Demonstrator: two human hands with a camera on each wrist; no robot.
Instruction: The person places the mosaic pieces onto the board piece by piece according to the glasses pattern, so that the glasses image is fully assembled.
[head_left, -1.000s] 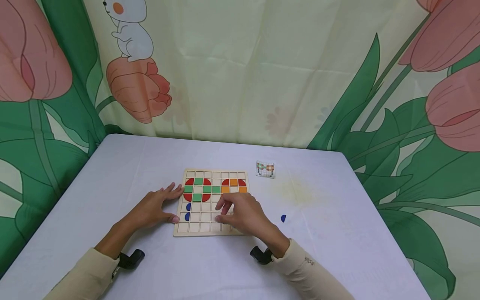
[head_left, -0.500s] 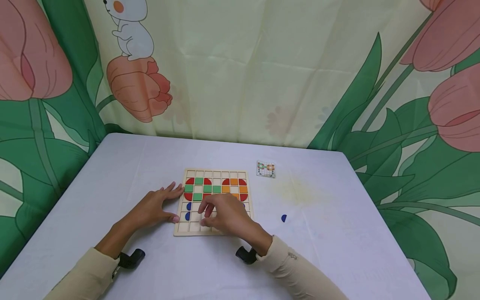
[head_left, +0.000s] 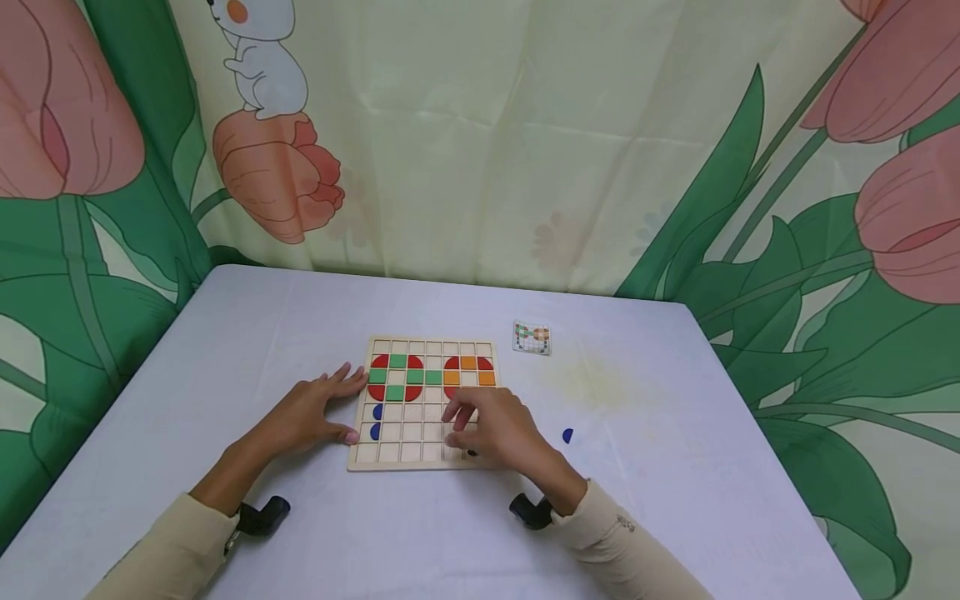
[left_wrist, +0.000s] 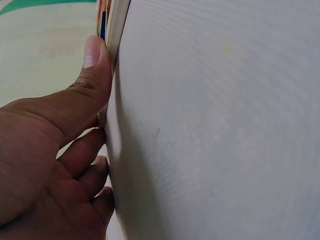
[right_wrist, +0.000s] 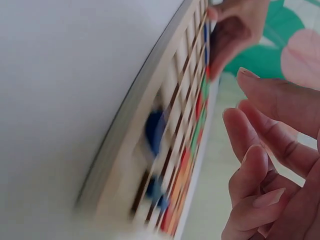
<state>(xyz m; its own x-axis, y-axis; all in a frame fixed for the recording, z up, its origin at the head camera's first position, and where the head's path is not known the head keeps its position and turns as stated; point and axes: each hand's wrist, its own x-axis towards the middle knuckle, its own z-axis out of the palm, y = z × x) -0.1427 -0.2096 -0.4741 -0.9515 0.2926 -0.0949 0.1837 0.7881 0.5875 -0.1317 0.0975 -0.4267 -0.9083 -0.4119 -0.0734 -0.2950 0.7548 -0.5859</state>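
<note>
A square wooden grid board (head_left: 412, 432) lies on the table with red, green and orange pieces set in its far rows. Two blue half-round pieces (head_left: 377, 412) sit near its left side. My left hand (head_left: 303, 417) rests at the board's left edge, thumb and fingertips against the rim. Over the near right part hovers my right hand (head_left: 495, 427). The right wrist view shows its thumb and fingers apart, loosely bent, with nothing between them. Below it in that view, a blue piece (right_wrist: 155, 131) lies on the board, with more blue pieces (right_wrist: 157, 192) beyond, blurred.
A loose blue half-round piece (head_left: 567, 435) lies on the white tablecloth (head_left: 645, 500) right of the board. Behind it is a small printed pattern card (head_left: 532, 337). A curtain (head_left: 480, 150) with flower prints hangs behind the table.
My right hand swung left over the board, then came back right to its near right part. My left hand has stayed at the left edge.
</note>
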